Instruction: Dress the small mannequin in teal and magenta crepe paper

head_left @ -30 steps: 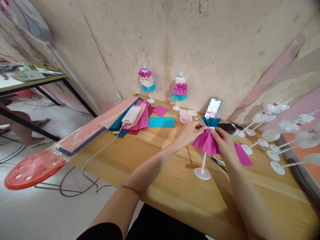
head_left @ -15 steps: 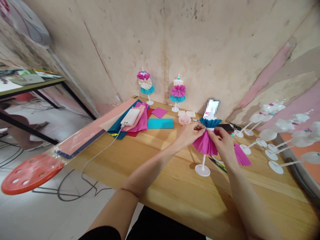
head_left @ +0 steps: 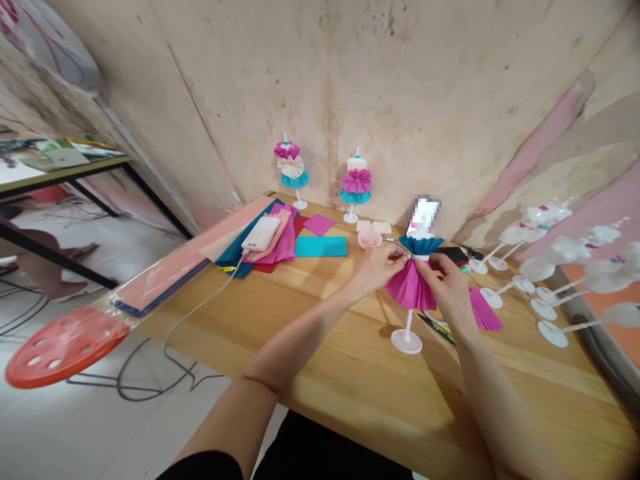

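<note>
Head camera view: a small dress figure (head_left: 410, 287), with a pink skirt and a blue ruffle (head_left: 424, 247) above a white waistband (head_left: 421, 257), stands upright on its round base (head_left: 407, 341) towards the right of a wooden table (head_left: 280, 300). The left hand (head_left: 379, 268) is nearly closed, thumb and fingertips pinched at the left side of the waist. The right hand (head_left: 451, 288) is partly curled, its thumb pressing the skirt just below the band. Gripping from both sides probably keeps the folds gathered and the figure steady; whether a loose end is pinched too, I cannot tell.

Behind the figure a lit phone (head_left: 425, 215) leans upright, likely so its screen faces the person. A pink bowl (head_left: 369, 239) sits beyond the left hand, within easy reach. A green-handled tool (head_left: 436, 328) and pink strips (head_left: 484, 310) lie close by the right forearm.

Farther left, a white power bank (head_left: 261, 233) rests on stacked coloured sheets (head_left: 283, 248), and its cable (head_left: 200, 304) droops over the front edge. Two dressed figures (head_left: 291, 165) (head_left: 357, 180) stand near the wall (head_left: 240, 80). Elbow room is widest on the left; on the right, white figures (head_left: 534, 268) crowd the side.
</note>
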Available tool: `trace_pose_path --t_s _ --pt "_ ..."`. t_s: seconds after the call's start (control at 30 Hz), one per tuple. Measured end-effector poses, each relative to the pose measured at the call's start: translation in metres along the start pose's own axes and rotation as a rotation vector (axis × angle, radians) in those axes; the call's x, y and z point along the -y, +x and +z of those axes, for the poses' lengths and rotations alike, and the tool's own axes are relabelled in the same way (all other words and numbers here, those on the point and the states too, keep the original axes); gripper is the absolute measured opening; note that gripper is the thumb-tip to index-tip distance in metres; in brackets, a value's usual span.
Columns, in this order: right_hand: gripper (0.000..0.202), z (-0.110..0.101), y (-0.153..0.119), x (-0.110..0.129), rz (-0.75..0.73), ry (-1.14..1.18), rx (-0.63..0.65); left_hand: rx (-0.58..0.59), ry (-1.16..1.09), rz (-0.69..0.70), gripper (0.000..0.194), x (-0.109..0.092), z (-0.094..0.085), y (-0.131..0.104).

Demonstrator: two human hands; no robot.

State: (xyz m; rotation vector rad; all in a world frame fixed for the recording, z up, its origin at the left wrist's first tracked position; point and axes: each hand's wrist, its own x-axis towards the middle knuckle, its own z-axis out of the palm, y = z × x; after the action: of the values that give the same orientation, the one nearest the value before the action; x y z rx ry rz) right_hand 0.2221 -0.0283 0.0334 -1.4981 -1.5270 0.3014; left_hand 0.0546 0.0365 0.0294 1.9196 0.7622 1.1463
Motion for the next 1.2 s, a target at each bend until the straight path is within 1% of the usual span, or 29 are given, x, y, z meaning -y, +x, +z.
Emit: trace_pose_path --t_s 0.17,0.4,0.83,1.0,1.2 --pt "0.04 0.0012 0.0005 -0.0027 -0.004 0.004 0.011 -0.001 -0.003 0.004 0.017 0.0026 0.0007 0.0002" --pt "0.038 0.0024 0.0012 -0.0031 -0.006 -0.028 -0.017 -0.005 -0.022 0.004 0.017 0.0018 0.0004 -0.0008" --pt "0.035 0.0022 0.0011 -0.0024 -0.053 -0.056 -0.039 -0.013 -0.023 0.011 0.016 0.0021 0.0 -0.0011" --pt "0.037 0.0018 0.0005 -0.0015 -0.05 -0.059 -0.038 -0.028 -0.005 -0.006 0.016 0.0028 0.0008 -0.0018" --pt "0.042 0.0014 0.0006 -0.0003 -0.021 -0.056 -0.032 -0.018 0.017 0.014 0.016 0.0006 0.0011 -0.0026"
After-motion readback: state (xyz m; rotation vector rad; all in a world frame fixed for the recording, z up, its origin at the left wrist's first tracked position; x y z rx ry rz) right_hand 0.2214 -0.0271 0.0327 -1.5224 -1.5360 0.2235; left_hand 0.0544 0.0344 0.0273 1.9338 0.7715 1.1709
